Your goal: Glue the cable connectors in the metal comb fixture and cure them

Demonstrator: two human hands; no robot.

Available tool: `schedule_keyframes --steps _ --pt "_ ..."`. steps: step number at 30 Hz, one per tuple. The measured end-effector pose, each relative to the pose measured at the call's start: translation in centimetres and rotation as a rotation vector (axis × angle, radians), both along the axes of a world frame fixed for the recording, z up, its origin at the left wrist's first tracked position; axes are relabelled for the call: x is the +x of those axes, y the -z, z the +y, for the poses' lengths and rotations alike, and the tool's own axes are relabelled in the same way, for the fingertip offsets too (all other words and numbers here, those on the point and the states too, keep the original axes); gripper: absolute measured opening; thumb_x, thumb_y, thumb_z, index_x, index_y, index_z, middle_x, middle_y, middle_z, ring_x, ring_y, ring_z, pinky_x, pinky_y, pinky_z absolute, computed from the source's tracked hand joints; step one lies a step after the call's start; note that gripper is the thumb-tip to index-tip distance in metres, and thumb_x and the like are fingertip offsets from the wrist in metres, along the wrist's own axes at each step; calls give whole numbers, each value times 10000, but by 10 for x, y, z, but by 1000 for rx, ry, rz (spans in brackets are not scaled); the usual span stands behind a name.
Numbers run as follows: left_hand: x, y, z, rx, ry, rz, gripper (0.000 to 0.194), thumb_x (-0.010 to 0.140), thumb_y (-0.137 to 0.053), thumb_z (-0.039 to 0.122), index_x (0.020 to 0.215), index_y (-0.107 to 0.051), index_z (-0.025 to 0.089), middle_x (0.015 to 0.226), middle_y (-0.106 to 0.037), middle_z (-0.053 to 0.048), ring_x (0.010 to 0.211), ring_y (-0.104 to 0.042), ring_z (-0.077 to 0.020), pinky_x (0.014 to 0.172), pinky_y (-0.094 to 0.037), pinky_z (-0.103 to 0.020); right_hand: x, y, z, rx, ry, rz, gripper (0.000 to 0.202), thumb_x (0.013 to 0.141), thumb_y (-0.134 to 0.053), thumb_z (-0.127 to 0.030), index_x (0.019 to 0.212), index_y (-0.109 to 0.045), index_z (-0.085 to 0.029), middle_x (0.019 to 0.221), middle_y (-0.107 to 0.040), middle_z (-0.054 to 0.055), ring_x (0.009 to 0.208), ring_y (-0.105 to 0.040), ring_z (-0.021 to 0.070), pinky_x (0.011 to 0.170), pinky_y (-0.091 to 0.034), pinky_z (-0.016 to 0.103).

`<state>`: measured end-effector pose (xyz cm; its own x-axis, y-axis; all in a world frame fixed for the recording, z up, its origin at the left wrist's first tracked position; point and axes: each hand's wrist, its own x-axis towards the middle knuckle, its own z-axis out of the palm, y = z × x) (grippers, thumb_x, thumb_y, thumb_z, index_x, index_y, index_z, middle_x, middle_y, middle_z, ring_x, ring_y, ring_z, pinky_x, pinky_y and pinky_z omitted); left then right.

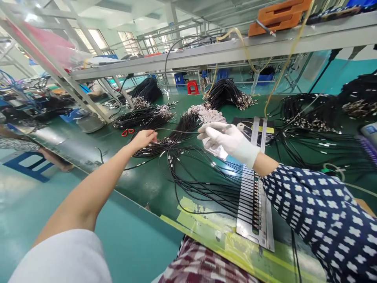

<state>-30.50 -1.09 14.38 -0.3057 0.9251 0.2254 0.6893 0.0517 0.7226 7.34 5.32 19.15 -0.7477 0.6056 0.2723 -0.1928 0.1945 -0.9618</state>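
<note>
while my bare left hand (144,139) holds one side of a thin black cable (176,130), my gloved right hand (229,142) has the other.
left grip is pinching it between thumb and fingers, and the right grip looks closed on it too, though the glove hides the exact contact, so the cable spans the gap above the green worktop (144,186). just below that there's a dark cable bundle (165,144), red-handled scissors (127,132) sit beyond my left hand, and a slotted metal rack (244,214) full of cables lies nearer me, by my right forearm.
</note>
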Motion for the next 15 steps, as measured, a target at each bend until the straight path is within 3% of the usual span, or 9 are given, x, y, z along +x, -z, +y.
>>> schedule_keyframes --steps 4,8,11,15 --pt "-20 -10 -16 0 -77 -46 410 958 -601 415 662 -550 136 454 -576 49 417 -516 -42 489 -431 -127 -6 6 4 12 -16 -4 294 904 -639 -434 1020 -685 -167 967 -751 74 633 -674 98 568 -548 197" --pt "-25 -15 -26 23 -151 -52 438 1001 -513 400 705 -605 90 480 -584 62 445 -492 8 553 -395 -91 1 -9 1 -21 35 31 287 984 -533 -396 1091 -654 -160 981 -735 51 657 -673 72 590 -535 167" --pt "-15 -1 -31 1 -190 14 320 932 -621 365 775 -650 88 640 -643 54 576 -515 -18 615 -408 -126 11 -32 -5 -49 103 62 268 1017 -484 -383 1069 -635 -168 908 -718 11 603 -637 49 534 -502 140" --pt "16 37 -30 -225 -75 22 230 883 -642 312 925 -659 86 911 -685 21 847 -566 -83 832 -436 -198 31 -69 -18 -49 153 172 287 1071 -340 -228 938 -584 -158 755 -686 -35 513 -578 22 455 -432 122"
